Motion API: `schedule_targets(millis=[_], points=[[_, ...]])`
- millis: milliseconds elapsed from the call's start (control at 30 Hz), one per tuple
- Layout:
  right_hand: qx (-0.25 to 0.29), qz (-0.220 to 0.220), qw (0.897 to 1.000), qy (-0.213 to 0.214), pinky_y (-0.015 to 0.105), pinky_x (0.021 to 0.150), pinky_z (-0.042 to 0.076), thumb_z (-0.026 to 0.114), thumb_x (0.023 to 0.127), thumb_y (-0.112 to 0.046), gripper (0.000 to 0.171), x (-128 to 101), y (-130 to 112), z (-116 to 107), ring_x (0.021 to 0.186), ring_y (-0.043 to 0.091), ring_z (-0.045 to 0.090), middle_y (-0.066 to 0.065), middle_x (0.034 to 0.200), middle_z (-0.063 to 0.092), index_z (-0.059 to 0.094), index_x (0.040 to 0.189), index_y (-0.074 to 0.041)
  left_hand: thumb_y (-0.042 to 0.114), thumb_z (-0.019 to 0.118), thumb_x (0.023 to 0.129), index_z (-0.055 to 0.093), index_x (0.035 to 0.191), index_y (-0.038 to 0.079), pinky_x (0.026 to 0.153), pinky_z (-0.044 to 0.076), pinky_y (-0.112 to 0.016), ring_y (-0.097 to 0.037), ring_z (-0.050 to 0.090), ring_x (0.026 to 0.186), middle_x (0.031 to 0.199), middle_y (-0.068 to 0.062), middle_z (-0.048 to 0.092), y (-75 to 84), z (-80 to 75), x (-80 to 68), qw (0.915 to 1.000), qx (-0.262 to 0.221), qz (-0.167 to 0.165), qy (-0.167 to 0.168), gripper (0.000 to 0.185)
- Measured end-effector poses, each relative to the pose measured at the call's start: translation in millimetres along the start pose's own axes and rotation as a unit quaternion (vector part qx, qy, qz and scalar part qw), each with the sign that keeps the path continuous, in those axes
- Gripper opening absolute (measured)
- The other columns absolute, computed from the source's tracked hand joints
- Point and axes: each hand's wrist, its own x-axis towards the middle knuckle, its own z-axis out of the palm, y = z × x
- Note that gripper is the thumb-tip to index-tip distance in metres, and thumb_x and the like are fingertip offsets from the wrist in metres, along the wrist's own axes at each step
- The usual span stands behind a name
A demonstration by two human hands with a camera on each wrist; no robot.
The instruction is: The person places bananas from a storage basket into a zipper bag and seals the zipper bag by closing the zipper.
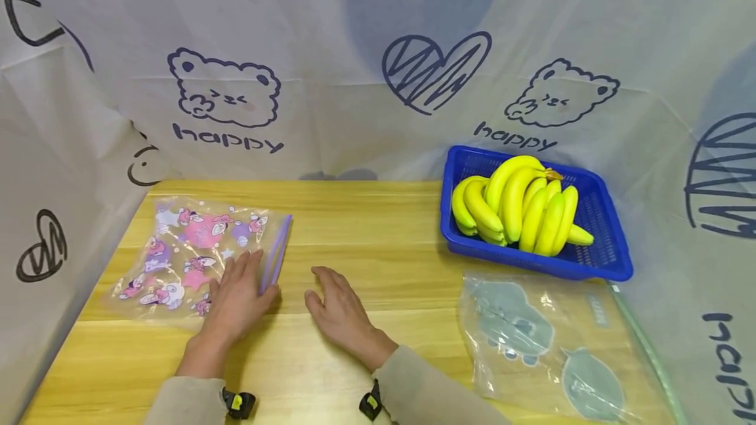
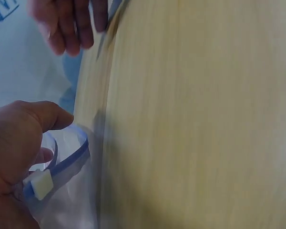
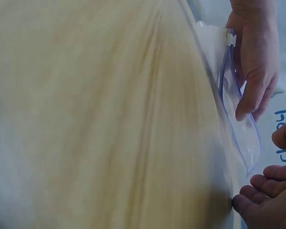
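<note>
Wooden table [image 1: 378, 228]: bag [image 1: 189, 251] under left fingers [image 1: 239, 267] (flat).

Pink-purple cartoon bag [image 1: 189, 251], blue basket [image 1: 596, 251], yellow bananas [image 1: 520, 205].

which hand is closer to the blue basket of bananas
Right. The right hand lies on the table, apart from the blue basket, which sits further right and back. The left hand is further away, resting on the cartoon zip bag.
</note>
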Motion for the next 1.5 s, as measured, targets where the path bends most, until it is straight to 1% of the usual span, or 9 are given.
schedule_targets(millis=[400, 567, 633, 833, 1033, 1167, 1267, 1400, 1500], points=[[-0.025, -0.029, 0.998, 0.046, 0.050, 0.117, 0.044, 0.051, 0.108, -0.027, 0.052, 4.3, 8.3, -12.2, 0.146, 0.034, 0.049, 0.018, 0.158, 0.050, 0.046, 0.155, -0.004, 0.029, 0.065, 0.100, 0.034, 0.162, 0.001, 0.115, 0.012, -0.082, -0.058, 0.018, 0.155, 0.167, -0.030, 0.029, 39.4, 26.4, -0.6, 0.9983, 0.022, 0.051, -0.015, 0.074], [-0.031, -0.038, 0.997, 0.068, 0.051, 0.119, 0.042, 0.053, 0.107, -0.026, 0.057, 8.4, 11.5, -18.5, 0.152, 0.036, 0.041, 0.021, 0.163, 0.042, 0.042, 0.157, 0.000, 0.031, 0.067, 0.100, 0.038, 0.160, 0.002, 0.115, 0.016, -0.083, -0.056, 0.021, 0.155, 0.166, -0.028, 0.034, 54.1, 36.2, -1.2, 0.9967, 0.032, 0.073, -0.016, 0.072], [-0.036, -0.038, 0.996, 0.073, 0.051, 0.119, 0.042, 0.053, 0.107, -0.026, 0.056, 9.8, 12.9, -21.1, 0.153, 0.036, 0.039, 0.020, 0.164, 0.041, 0.043, 0.156, 0.000, 0.032, 0.067, 0.100, 0.040, 0.160, 0.002, 0.114, 0.017, -0.084, -0.056, 0.023, 0.154, 0.165, -0.028, 0.035, 59.9, 39.8, -1.8, 0.9960, 0.031, 0.081, -0.018, 0.072], [-0.040, -0.043, 0.994, 0.091, 0.052, 0.118, 0.043, 0.054, 0.107, -0.024, 0.050, 10.8, 19.0, -27.6, 0.150, 0.039, 0.042, 0.021, 0.160, 0.046, 0.050, 0.151, 0.001, 0.037, 0.069, 0.099, 0.043, 0.159, 0.004, 0.112, 0.016, -0.086, -0.056, 0.027, 0.154, 0.164, -0.027, 0.039, 73.4, 49.3, -3.5, 0.9946, 0.042, 0.092, -0.020, 0.073], [-0.037, -0.036, 0.994, 0.096, 0.052, 0.119, 0.041, 0.052, 0.107, -0.022, 0.048, 8.9, 25.6, -29.2, 0.148, 0.040, 0.045, 0.023, 0.156, 0.049, 0.053, 0.148, 0.003, 0.042, 0.070, 0.100, 0.049, 0.153, 0.005, 0.111, 0.017, -0.087, -0.054, 0.040, 0.147, 0.155, -0.024, 0.052, 79.6, 57.5, -0.6, 0.9924, 0.079, 0.092, 0.020, 0.068], [-0.058, -0.050, 0.992, 0.101, 0.049, 0.119, 0.041, 0.053, 0.105, -0.019, 0.045, 8.4, 28.3, -29.9, 0.146, 0.038, 0.048, 0.022, 0.152, 0.055, 0.057, 0.144, 0.003, 0.039, 0.076, 0.096, 0.058, 0.140, 0.002, 0.111, 0.028, -0.081, -0.050, 0.055, 0.135, 0.140, -0.024, 0.063, 81.2, 59.0, 2.1, 0.9892, 0.094, 0.090, 0.067, 0.059], [-0.111, -0.077, 0.985, 0.103, 0.048, 0.120, 0.041, 0.053, 0.107, -0.020, 0.039, 8.7, 29.7, -31.7, 0.145, 0.037, 0.049, 0.020, 0.150, 0.058, 0.063, 0.138, 0.002, 0.036, 0.080, 0.093, 0.063, 0.127, 0.002, 0.107, 0.038, -0.075, -0.047, 0.063, 0.122, 0.129, -0.024, 0.068, 81.9, 58.4, 3.7, 0.9862, 0.100, 0.091, 0.095, 0.051], [-0.182, -0.109, 0.972, 0.100, 0.046, 0.122, 0.038, 0.052, 0.108, -0.023, 0.036, 9.7, 30.3, -34.8, 0.147, 0.035, 0.049, 0.017, 0.150, 0.059, 0.069, 0.131, -0.001, 0.032, 0.080, 0.091, 0.065, 0.116, 0.004, 0.102, 0.041, -0.072, -0.046, 0.064, 0.114, 0.119, -0.021, 0.068, 82.7, 57.9, 5.5, 0.9846, 0.110, 0.092, 0.100, 0.040], [-0.198, -0.115, 0.969, 0.091, 0.046, 0.122, 0.038, 0.052, 0.109, -0.025, 0.036, 10.1, 29.9, -36.6, 0.147, 0.034, 0.049, 0.016, 0.151, 0.059, 0.069, 0.130, -0.002, 0.030, 0.080, 0.091, 0.066, 0.111, 0.006, 0.102, 0.041, -0.073, -0.046, 0.064, 0.112, 0.116, -0.020, 0.068, 83.6, 57.5, 6.4, 0.9857, 0.114, 0.089, 0.087, 0.035]])
